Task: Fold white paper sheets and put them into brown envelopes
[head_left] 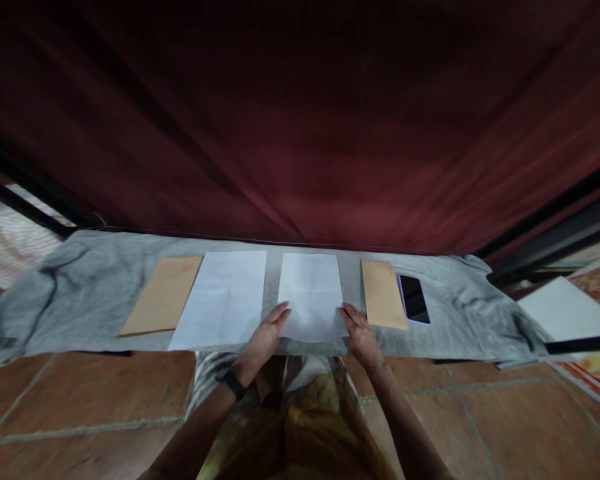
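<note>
A white sheet of paper (311,293) with faint creases lies in front of me on a grey cloth, its lower edge slightly bowed. At its left edge, my left hand (267,331) has thumb and fingers close together on the paper. My right hand (361,333) grips the opposite edge in the same way, fingertips near the middle of that side. Left of this sheet rests a larger creased white sheet (225,300). Beyond it is a brown envelope (165,293). A narrower brown envelope (384,293) lies just right of my right hand.
A phone (415,299) with a dark screen and pale purple case lies beside the narrow envelope. The grey cloth (460,313) covers a long, narrow surface. Dark red fabric (300,133) hangs behind it. Black bars (555,227) flank both ends. Below is a tiled floor (505,407).
</note>
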Tool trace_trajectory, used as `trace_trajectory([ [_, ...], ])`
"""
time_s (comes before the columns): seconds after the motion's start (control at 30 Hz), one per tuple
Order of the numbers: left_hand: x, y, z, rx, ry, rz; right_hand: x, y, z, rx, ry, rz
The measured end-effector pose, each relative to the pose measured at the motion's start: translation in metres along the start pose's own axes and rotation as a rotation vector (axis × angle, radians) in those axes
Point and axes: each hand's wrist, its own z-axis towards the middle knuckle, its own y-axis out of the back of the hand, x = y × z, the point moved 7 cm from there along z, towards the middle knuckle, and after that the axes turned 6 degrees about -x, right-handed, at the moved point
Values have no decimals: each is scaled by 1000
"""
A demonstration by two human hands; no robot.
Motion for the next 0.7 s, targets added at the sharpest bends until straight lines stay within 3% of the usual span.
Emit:
trace_trajectory([
  [0.3, 3, 7, -8, -3, -80, 77, -1, 10, -8, 67, -37, 44],
  [0.47, 10, 9, -16, -106, 29, 63, -3, 16, -3, 21, -168, 92],
  [0.57, 12, 0, -15, -205, 134, 58, 0, 14, 4, -45, -269, 71],
  [0.7, 7, -17, -11, -234, 130, 44, 13, 5, 3, -56, -269, 17],
])
